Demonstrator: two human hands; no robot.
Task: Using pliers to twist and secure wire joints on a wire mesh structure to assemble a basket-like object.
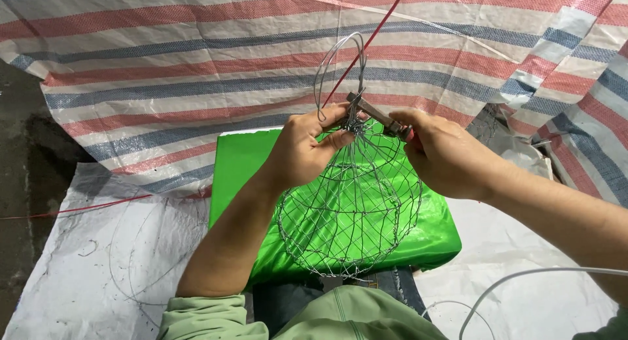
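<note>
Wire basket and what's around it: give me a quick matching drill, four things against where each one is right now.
Things:
1. wire mesh basket
2. pliers
3. green sheet
4. red cord

Places:
A. in the right hand, jaws at the basket's top
B. flat beneath the basket
C. running up across the striped tarp
D. pinched at its top by the left hand, hanging below

Pairs: 1-D, 2-A, 3-B, 4-C

Both forearms are bare, the left hand [307, 147] and right hand [445, 157] wear no gloves, a pale green sleeve [209, 317] is pushed up, above blue jeans [392, 284].
</note>
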